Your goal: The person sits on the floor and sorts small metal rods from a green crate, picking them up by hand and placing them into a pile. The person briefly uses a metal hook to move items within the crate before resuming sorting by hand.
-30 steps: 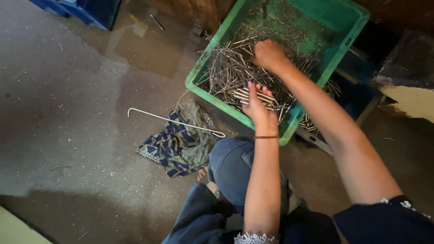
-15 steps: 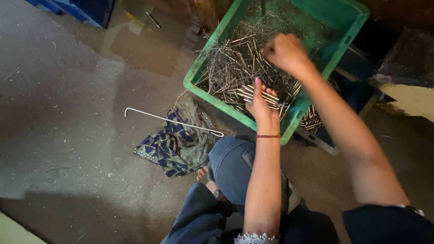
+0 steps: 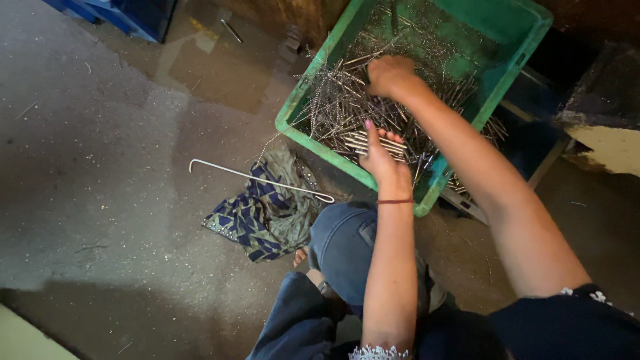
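Observation:
A green plastic crate (image 3: 297, 113) stands tilted on the floor, filled with several thin metal rods (image 3: 337, 107). My left hand (image 3: 381, 160) rests at the crate's near edge, its fingers closed on a small bundle of metal rods (image 3: 363, 142). My right hand (image 3: 391, 75) reaches deeper into the crate, fingers curled down into the pile of rods; what it holds is hidden. A thin red band circles my left wrist.
A long metal rod with hooked ends (image 3: 257, 179) lies on the concrete floor left of the crate, partly over a crumpled blue patterned cloth (image 3: 263, 213). My knee in blue denim (image 3: 343, 243) is below the crate. A blue container (image 3: 133, 13) stands top left.
My right hand moved from the crate's left middle up and to the right, then settled back down into the rods. My left hand stays at the near edge with its bundle.

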The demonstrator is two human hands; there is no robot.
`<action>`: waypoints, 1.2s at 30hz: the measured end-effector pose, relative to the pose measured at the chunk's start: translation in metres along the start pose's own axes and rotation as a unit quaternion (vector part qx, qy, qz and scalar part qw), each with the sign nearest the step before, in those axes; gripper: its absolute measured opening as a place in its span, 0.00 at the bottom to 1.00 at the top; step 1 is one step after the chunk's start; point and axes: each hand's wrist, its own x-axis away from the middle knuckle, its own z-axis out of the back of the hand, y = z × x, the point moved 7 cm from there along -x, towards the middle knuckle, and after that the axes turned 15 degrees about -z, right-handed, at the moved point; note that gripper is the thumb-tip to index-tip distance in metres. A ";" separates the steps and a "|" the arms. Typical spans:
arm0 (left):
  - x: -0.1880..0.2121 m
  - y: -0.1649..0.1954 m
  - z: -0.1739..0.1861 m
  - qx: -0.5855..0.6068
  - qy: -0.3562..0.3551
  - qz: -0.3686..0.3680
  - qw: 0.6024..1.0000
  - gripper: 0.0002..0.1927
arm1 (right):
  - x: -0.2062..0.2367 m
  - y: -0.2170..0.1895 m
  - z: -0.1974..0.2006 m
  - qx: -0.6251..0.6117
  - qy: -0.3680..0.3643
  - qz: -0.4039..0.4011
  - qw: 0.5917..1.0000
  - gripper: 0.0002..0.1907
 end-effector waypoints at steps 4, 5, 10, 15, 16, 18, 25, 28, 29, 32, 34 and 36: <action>0.005 -0.007 0.001 -0.011 0.002 0.006 1.000 0.12 | -0.004 0.014 0.005 -0.074 0.036 -0.008 0.997 0.20; 0.006 -0.009 0.002 -0.018 0.009 0.012 1.000 0.13 | -0.005 0.024 0.004 -0.096 0.034 -0.018 0.995 0.20; 0.010 -0.007 -0.002 -0.020 0.007 0.031 0.999 0.14 | 0.007 0.077 0.008 -0.244 0.009 0.015 0.970 0.21; 0.015 -0.008 -0.008 -0.016 -0.006 0.075 0.997 0.19 | 0.062 0.091 -0.002 -0.189 0.056 0.212 0.957 0.17; 0.015 -0.010 -0.009 -0.013 -0.018 0.076 0.997 0.19 | 0.063 0.094 -0.009 -0.185 0.018 0.193 0.963 0.18; 0.015 -0.017 -0.010 -0.011 -0.044 0.080 0.996 0.19 | 0.060 0.090 -0.024 -0.177 -0.057 0.150 0.971 0.23; 0.007 -0.027 0.007 -0.043 0.000 0.062 0.997 0.09 | 0.002 0.067 -0.018 -0.145 0.106 -0.003 0.984 0.17; 0.004 -0.021 0.009 -0.029 0.016 0.047 0.998 0.09 | -0.006 0.060 -0.029 -0.124 0.067 -0.015 0.990 0.21; 0.004 -0.019 0.010 -0.028 0.022 0.049 0.998 0.09 | -0.006 0.058 -0.033 -0.121 0.048 -0.022 0.991 0.23; 0.004 -0.016 0.010 -0.026 0.041 0.050 0.998 0.09 | -0.003 0.054 -0.033 -0.088 0.052 -0.034 0.994 0.25; 0.006 -0.015 0.008 -0.020 0.042 0.049 0.998 0.09 | -0.001 0.054 -0.025 -0.109 0.093 -0.044 0.989 0.25; 0.010 -0.016 0.007 -0.014 0.033 0.049 0.998 0.09 | 0.000 0.056 -0.017 -0.117 0.130 -0.056 0.983 0.21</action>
